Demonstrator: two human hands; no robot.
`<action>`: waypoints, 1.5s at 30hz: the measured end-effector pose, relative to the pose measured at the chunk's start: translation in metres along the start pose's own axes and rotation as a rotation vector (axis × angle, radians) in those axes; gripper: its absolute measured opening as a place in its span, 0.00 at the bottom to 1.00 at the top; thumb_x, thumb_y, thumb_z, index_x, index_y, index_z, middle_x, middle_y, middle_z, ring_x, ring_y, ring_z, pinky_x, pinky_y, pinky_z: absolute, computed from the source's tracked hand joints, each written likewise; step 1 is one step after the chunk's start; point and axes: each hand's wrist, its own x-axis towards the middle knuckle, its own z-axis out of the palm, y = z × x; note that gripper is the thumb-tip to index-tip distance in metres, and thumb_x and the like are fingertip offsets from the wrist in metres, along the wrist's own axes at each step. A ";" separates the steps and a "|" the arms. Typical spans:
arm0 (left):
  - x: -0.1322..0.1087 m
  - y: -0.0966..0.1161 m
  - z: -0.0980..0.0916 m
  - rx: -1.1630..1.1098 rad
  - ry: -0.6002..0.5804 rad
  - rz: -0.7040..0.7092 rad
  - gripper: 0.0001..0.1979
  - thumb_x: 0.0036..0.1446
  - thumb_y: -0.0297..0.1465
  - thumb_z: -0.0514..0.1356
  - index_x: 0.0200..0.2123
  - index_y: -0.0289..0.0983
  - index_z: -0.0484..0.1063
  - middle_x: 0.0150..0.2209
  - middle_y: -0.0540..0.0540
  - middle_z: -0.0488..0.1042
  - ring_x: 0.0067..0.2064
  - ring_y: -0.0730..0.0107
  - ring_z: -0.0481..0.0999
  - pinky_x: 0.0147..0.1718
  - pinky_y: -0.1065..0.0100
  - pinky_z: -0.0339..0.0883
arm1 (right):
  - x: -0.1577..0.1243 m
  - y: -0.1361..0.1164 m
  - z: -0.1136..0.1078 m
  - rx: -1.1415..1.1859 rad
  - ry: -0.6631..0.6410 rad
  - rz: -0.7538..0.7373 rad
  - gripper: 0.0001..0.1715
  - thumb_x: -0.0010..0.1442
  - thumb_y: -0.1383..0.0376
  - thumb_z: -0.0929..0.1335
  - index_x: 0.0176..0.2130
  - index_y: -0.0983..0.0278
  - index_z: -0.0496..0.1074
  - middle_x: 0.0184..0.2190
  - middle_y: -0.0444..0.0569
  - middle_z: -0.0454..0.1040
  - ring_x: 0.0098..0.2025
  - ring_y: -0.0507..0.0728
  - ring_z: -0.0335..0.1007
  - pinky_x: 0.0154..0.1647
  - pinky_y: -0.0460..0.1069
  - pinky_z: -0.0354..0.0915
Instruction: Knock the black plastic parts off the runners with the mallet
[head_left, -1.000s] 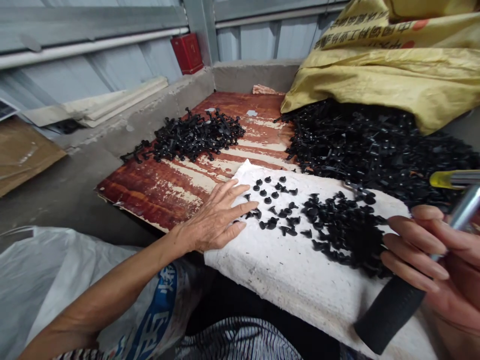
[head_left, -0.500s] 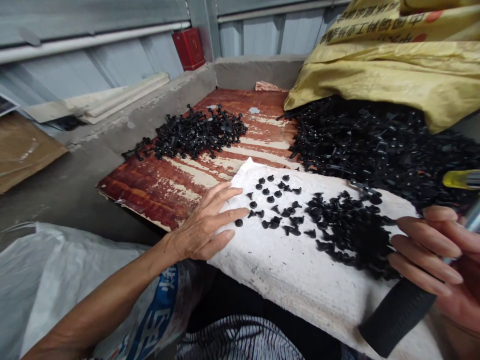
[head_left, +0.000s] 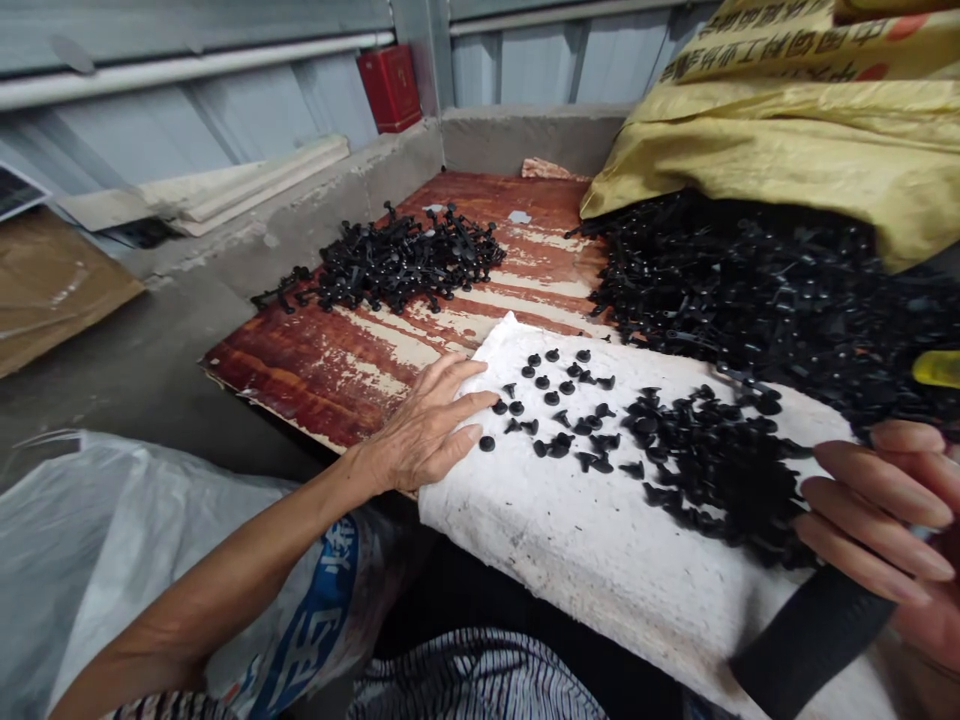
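Observation:
My left hand [head_left: 431, 425] rests at the left edge of a white cloth [head_left: 517, 500], fingers apart, its fingertips beside a small black round-headed piece [head_left: 499, 406]. Several more such pieces stand or lie scattered to the right of it, and a dense heap of them [head_left: 727, 460] covers the cloth's right part. At the right edge my right hand [head_left: 885, 510] is closed around a tool with a thick black grip [head_left: 814, 640]; the tool's upper part is partly cut off by the frame.
A pile of black parts [head_left: 409, 260] lies on the worn red board [head_left: 300, 385]. A larger pile [head_left: 750, 285] spills from a yellow sack [head_left: 735, 150]. Behind are a low concrete ledge [head_left: 525, 140] and a red box [head_left: 390, 88]. A white sack [head_left: 172, 540] sits lower left.
The view has shifted slightly. One black piece that lay on its side by my left fingertips now stands on its head at the cloth's left side. My right hand still holds the tool.

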 end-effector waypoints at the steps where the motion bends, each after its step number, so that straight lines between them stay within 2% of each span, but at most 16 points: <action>1: 0.001 0.000 0.000 0.003 -0.001 -0.008 0.19 0.65 0.35 0.48 0.54 0.36 0.68 0.60 0.35 0.60 0.66 0.47 0.52 0.63 0.38 0.47 | 0.000 0.000 0.000 0.004 0.001 0.002 0.09 0.54 0.63 0.71 0.29 0.56 0.65 0.21 0.36 0.40 0.18 0.48 0.23 0.11 0.49 0.22; 5: 0.007 0.000 -0.001 0.001 0.024 0.016 0.20 0.65 0.35 0.47 0.54 0.34 0.68 0.60 0.34 0.60 0.66 0.48 0.52 0.63 0.40 0.48 | 0.000 0.002 0.001 0.003 0.015 0.004 0.08 0.55 0.63 0.70 0.29 0.57 0.66 0.21 0.37 0.40 0.18 0.48 0.22 0.12 0.48 0.22; 9: 0.016 -0.003 -0.001 0.006 0.008 0.037 0.20 0.66 0.36 0.46 0.55 0.37 0.68 0.62 0.35 0.58 0.67 0.49 0.50 0.63 0.40 0.46 | -0.001 0.001 -0.002 -0.006 0.014 0.001 0.08 0.56 0.62 0.69 0.28 0.57 0.66 0.21 0.37 0.39 0.19 0.48 0.22 0.12 0.48 0.22; 17: 0.022 -0.019 0.002 -0.104 -0.001 -0.068 0.25 0.68 0.41 0.42 0.55 0.36 0.69 0.60 0.35 0.61 0.64 0.54 0.56 0.63 0.44 0.50 | 0.001 0.000 0.003 0.010 0.019 0.005 0.07 0.56 0.62 0.69 0.29 0.56 0.66 0.21 0.37 0.39 0.18 0.49 0.22 0.12 0.49 0.22; 20: 0.019 -0.015 0.000 -0.088 0.028 -0.057 0.24 0.69 0.41 0.42 0.57 0.36 0.67 0.61 0.36 0.60 0.64 0.54 0.55 0.63 0.43 0.48 | 0.000 0.001 0.003 0.014 0.034 0.008 0.06 0.56 0.63 0.69 0.29 0.56 0.66 0.21 0.37 0.40 0.18 0.48 0.23 0.12 0.48 0.22; 25: 0.009 0.004 -0.004 -0.021 0.076 -0.020 0.21 0.68 0.37 0.44 0.57 0.37 0.67 0.62 0.36 0.57 0.65 0.51 0.52 0.63 0.39 0.46 | 0.000 0.001 0.001 0.011 0.008 0.000 0.07 0.57 0.63 0.68 0.29 0.56 0.65 0.21 0.37 0.39 0.18 0.49 0.23 0.11 0.49 0.23; 29: 0.006 0.018 -0.005 -0.003 0.060 0.008 0.17 0.66 0.32 0.48 0.53 0.37 0.69 0.61 0.37 0.57 0.66 0.51 0.50 0.63 0.39 0.48 | 0.002 -0.002 0.001 0.000 -0.005 -0.001 0.09 0.57 0.62 0.69 0.28 0.56 0.63 0.21 0.37 0.39 0.18 0.49 0.24 0.11 0.48 0.24; 35: 0.023 0.026 -0.002 -0.011 0.003 -0.023 0.09 0.61 0.26 0.55 0.41 0.36 0.75 0.60 0.38 0.61 0.66 0.51 0.52 0.64 0.44 0.51 | 0.002 -0.002 0.004 0.003 0.029 0.003 0.11 0.53 0.63 0.71 0.28 0.57 0.64 0.21 0.36 0.41 0.18 0.48 0.23 0.12 0.48 0.24; 40: 0.034 0.030 0.000 0.019 -0.049 -0.040 0.09 0.59 0.21 0.54 0.35 0.35 0.73 0.59 0.38 0.63 0.66 0.51 0.54 0.62 0.45 0.55 | 0.000 -0.001 0.006 -0.011 0.043 -0.003 0.11 0.53 0.64 0.72 0.27 0.58 0.64 0.21 0.36 0.41 0.18 0.48 0.23 0.12 0.47 0.25; 45: 0.038 0.034 -0.001 -0.056 -0.077 -0.063 0.11 0.62 0.23 0.52 0.29 0.36 0.71 0.57 0.38 0.67 0.62 0.55 0.61 0.60 0.46 0.59 | -0.002 -0.003 0.010 -0.053 0.000 -0.013 0.12 0.53 0.62 0.71 0.26 0.57 0.63 0.21 0.36 0.40 0.18 0.48 0.22 0.11 0.48 0.26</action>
